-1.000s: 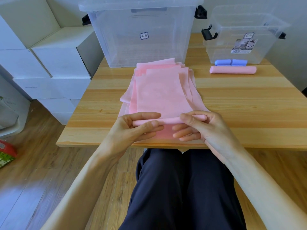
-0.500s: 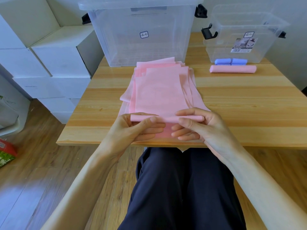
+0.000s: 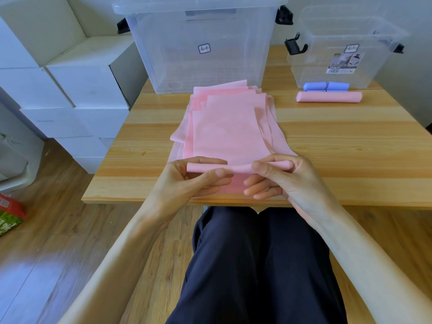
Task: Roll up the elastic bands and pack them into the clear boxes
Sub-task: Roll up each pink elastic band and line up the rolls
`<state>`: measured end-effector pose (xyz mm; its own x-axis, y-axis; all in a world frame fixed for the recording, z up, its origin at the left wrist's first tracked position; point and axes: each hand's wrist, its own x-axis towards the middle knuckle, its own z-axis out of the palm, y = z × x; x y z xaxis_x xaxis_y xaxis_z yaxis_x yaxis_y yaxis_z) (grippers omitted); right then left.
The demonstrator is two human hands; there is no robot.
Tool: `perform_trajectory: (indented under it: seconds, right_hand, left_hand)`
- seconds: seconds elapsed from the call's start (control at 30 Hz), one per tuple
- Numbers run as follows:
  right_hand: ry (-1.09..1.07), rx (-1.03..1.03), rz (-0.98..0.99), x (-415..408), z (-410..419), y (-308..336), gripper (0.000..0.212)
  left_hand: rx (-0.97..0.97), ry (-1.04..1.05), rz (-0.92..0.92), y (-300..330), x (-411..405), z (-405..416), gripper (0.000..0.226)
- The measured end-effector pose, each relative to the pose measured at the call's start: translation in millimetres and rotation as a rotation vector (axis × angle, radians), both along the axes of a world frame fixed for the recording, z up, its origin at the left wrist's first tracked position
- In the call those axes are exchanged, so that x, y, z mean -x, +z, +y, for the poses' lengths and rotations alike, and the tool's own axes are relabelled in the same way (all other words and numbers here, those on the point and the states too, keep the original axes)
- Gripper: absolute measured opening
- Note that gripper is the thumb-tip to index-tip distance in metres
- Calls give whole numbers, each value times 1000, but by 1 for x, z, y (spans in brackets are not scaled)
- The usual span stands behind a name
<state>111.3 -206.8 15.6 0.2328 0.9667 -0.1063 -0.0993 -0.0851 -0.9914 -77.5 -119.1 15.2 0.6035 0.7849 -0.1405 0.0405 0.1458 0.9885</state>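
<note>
Pink band roll (image 3: 238, 166): long axis left-right, pinched between left hand (image 3: 187, 181) and right hand (image 3: 287, 181). Clear boxes (image 3: 201, 45) beyond hands; contents indiscernible.

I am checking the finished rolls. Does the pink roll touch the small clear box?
Apart. In the head view, the pink roll lies on the table in front of the blue rolls, which sit between it and the small clear box.

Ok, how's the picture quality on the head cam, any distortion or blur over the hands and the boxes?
Head view: wide-angle bowing bends the table edges; hands and pink band are sharp; the clear boxes look hazy, with soft glare on the floor at lower left.
</note>
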Motion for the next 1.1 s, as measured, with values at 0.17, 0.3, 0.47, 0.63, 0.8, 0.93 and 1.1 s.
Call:
perform_trajectory:
  seconds: [0.17, 0.3, 0.47, 0.63, 0.8, 0.93, 1.1]
  right_hand:
    - [34, 2, 12, -2, -1, 0, 24]
    - [15, -8, 1, -1, -1, 0, 16]
    - [25, 8, 17, -2, 0, 0, 24]
    - [29, -11, 26, 4, 3, -2, 41]
    - [38, -19, 18, 4, 2, -3, 41]
    - [47, -23, -5, 4, 2, -3, 32]
    - [57, -21, -9, 5, 2, -3, 32]
  left_hand:
    - [9, 41, 21, 0, 0, 1, 28]
    - [28, 16, -7, 1, 1, 0, 27]
    - [-1, 4, 7, 0, 0, 1, 25]
    - [-37, 21, 2, 0, -5, -1, 27]
    - [-52, 11, 39, -1, -3, 0, 27]
    - [-56, 23, 55, -1, -3, 1, 24]
    - [-56, 30, 54, -1, -4, 0, 29]
